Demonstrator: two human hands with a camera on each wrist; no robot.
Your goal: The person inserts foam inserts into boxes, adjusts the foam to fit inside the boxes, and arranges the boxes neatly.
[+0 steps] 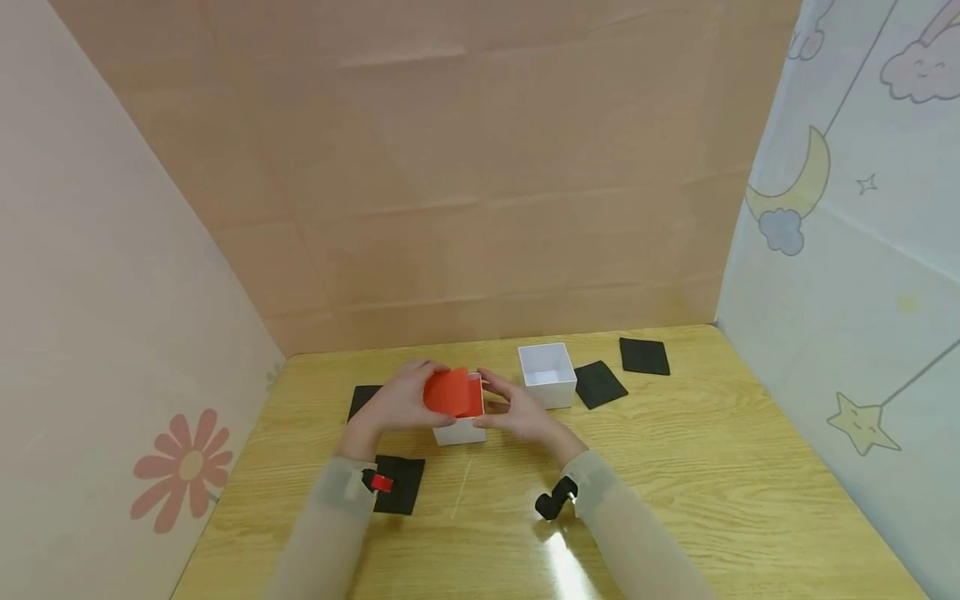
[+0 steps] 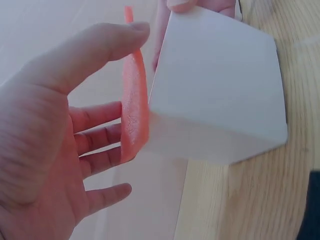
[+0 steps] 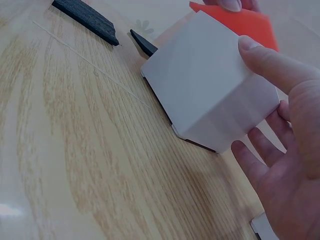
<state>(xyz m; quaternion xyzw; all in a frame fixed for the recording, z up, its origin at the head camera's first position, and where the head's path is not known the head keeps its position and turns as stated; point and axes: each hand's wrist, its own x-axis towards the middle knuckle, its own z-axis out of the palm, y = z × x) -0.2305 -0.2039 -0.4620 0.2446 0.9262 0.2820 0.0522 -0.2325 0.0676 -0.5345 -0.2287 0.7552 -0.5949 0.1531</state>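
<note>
My left hand [image 1: 406, 395] pinches a thin, soft red sheet [image 1: 447, 392], thumb on the near side and fingers behind. It bends over the open top of a white square box [image 1: 461, 432]. More red shows inside the box, next to the sheet. My right hand [image 1: 521, 411] grips the box at its right side, with the thumb [image 3: 255, 50] on the near wall and the fingers around the side. In the left wrist view the sheet [image 2: 134, 105] stands along the box rim. A dark edge shows under the box [image 3: 200, 75] in the right wrist view.
A second open white box [image 1: 550, 393] stands back right of the hands. Black square pads lie at right [image 1: 600, 384], far right [image 1: 644, 356], behind the left hand [image 1: 363, 400] and near the left wrist [image 1: 400, 485]. Walls enclose the wooden table [image 1: 675, 483] at back and sides.
</note>
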